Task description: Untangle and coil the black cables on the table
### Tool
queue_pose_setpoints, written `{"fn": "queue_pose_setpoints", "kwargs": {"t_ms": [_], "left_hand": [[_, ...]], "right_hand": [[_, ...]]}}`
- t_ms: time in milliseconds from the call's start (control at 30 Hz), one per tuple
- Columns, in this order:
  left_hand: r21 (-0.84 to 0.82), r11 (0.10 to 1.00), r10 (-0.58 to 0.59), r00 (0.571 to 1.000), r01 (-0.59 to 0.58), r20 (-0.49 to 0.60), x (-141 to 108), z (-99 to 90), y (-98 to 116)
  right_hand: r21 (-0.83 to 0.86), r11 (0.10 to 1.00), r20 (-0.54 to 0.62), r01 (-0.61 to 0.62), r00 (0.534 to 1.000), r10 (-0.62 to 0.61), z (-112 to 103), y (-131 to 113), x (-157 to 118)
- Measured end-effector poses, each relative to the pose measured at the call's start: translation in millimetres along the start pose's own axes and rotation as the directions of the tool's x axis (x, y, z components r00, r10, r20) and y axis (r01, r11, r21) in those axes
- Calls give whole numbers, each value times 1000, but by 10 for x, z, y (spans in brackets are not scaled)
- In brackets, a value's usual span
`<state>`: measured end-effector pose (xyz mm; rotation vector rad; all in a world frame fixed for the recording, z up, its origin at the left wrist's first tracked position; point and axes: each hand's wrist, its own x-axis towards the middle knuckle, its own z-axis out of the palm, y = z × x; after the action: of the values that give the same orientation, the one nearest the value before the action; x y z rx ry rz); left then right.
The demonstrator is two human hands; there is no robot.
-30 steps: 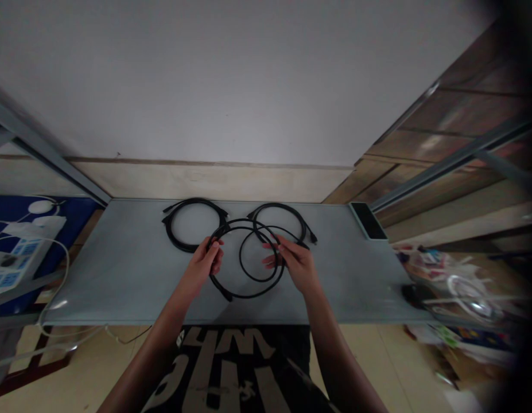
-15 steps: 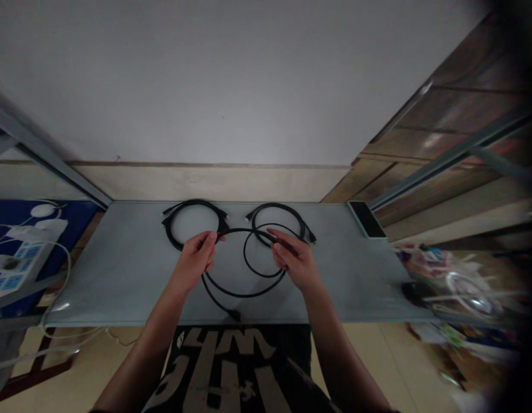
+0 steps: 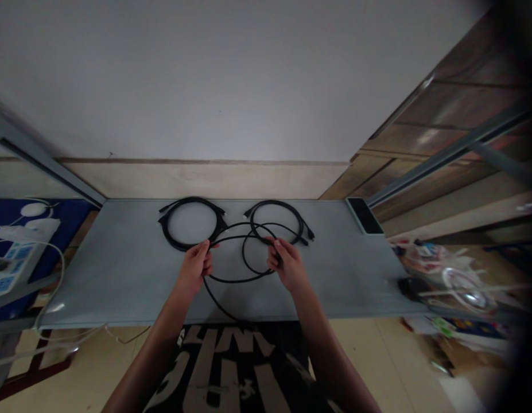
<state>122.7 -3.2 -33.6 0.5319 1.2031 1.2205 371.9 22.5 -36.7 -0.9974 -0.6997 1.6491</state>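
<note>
A black cable (image 3: 237, 281) runs in loose loops between my two hands, above the front half of the grey shelf (image 3: 132, 275). My left hand (image 3: 195, 265) pinches it on the left side, and one end trails down toward the front edge. On the other side my right hand (image 3: 285, 263) is closed round the same cable, its fingers curled inward. Just beyond my left hand lies a coiled black cable (image 3: 166, 234) with its plugs sticking out. Another coiled black cable (image 3: 274, 202) lies behind my right hand, partly overlapped by the held loops.
A phone-like device (image 3: 364, 216) with a pale rim rests at the shelf's back right. To the left, a white power strip (image 3: 20, 261) lies on a blue surface. Clutter with a clear plastic roll (image 3: 468, 289) sits at the right. A wall stands behind.
My right hand has moved slightly left and closed more around the cable. A second strand now spans between my hands, and the trailing end has shifted toward the front edge.
</note>
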Motion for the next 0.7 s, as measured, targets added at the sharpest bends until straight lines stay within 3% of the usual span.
{"fn": "queue_pose_setpoints", "kwargs": {"t_ms": [200,367,467,567,700], "left_hand": [[-61,996,-70,997,71,14,-79,-134,-52],[-11,990,-136,984,138,116,-153,-20,-70],[-44,994,-94,994,97,59,-174,68,-70],[-96,995,-26,999,23,-32,-174,114,-34],[-129,992,-4,999,0,-38,-139,107,-32]], "right_hand": [[-3,995,44,99,994,-99,-147,-175,102],[-52,992,102,112,989,-107,100,-253,38],[-94,982,92,164,984,-156,281,-191,-9],[-240,948,85,206,978,-191,353,-96,-49],[-353,921,56,164,986,-154,377,-72,-171]]}}
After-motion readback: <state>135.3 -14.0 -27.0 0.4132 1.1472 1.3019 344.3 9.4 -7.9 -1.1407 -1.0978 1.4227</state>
